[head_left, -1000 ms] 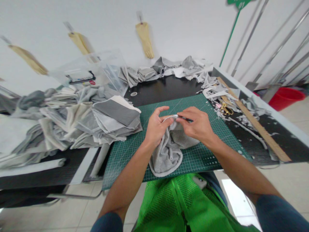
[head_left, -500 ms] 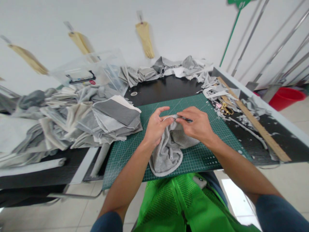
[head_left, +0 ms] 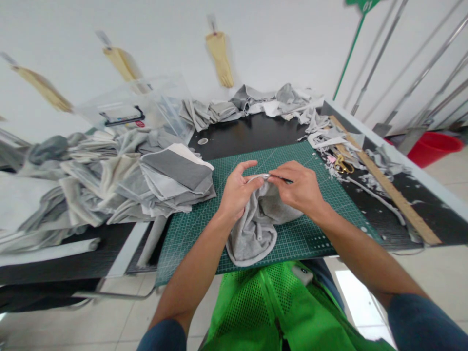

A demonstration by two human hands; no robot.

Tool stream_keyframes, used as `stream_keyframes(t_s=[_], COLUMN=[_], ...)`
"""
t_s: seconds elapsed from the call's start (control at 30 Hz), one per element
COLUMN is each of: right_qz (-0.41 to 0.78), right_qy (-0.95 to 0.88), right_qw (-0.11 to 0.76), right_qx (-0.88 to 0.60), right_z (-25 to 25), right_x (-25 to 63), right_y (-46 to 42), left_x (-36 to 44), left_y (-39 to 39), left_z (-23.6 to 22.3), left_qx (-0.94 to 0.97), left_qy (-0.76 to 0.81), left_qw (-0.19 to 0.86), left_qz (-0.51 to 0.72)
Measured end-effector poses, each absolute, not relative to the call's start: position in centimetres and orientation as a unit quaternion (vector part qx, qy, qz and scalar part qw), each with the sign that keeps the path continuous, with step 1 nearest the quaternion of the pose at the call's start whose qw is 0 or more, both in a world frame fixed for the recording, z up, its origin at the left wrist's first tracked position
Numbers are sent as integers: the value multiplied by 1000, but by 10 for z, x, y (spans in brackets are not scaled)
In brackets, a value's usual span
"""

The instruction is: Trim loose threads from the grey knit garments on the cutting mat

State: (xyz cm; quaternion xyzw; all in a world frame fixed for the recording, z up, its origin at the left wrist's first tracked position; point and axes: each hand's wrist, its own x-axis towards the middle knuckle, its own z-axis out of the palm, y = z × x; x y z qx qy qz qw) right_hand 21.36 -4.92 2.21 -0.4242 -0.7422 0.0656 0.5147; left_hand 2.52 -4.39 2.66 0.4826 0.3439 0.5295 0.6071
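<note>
Grey and white fabric fills my left side: a loose, high heap of soft cloth pieces (head_left: 175, 170) on the black wood-grain desk (head_left: 248, 134). Next to it lies a dark-green gridded cutting mat (head_left: 190, 239). Over the mat, my left hand (head_left: 236, 192) pinches the raised edge of a light-grey, soft knit cloth with a rounded rim (head_left: 252, 246); the rest drapes onto the mat. Close by, my right hand (head_left: 298, 187) grips a slim dark tool (head_left: 286, 179), its tip at that same edge. I judge the work partway: the lower rim looks formed, a narrow end lies loose in the folds, and the pinched stretch seems unfinished. How much remains, I can't tell. Farther right lie gold-handled scissors (head_left: 342, 166), not in use, and a long tan wooden ruler (head_left: 395, 195).
</note>
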Motion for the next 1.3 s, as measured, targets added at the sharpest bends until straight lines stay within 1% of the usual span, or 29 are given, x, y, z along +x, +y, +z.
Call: stream_keyframes(t_s=[0.17,0.3,0.37,0.43,0.5,0.57,0.73,1.0,1.3], right_qz=[141,244,295,320,312,286,261,267,257], right_qy=[-693,-648,-653,-675,-693,-697,-676,-655,-642], right_qw=[534,554,540,505,473,467,502,510,529], right_qx=[-463,-463,-442,-433,-445,-463,-472,-489,-491], right_z=[25,25,26,27,29,30,30,30,28], right_x=[215,221,221,219,217,216,218,220,225], right_y=[-47,-41,-41,-42,-43,-44,-43,-44,-41], left_x=[24,23,22,22,21,18,2,-25,-41], left_y=[-43,-42,-42,-42,-41,-40,-34,-27,-27], left_z=[28,29,29,29,29,29,32,44,52], left_qx=[475,470,476,489,505,524,583,623,662], left_qy=[352,349,346,346,355,375,421,382,405], left_qw=[608,617,616,610,602,587,554,578,579], left_qz=[529,526,523,518,507,490,419,363,251])
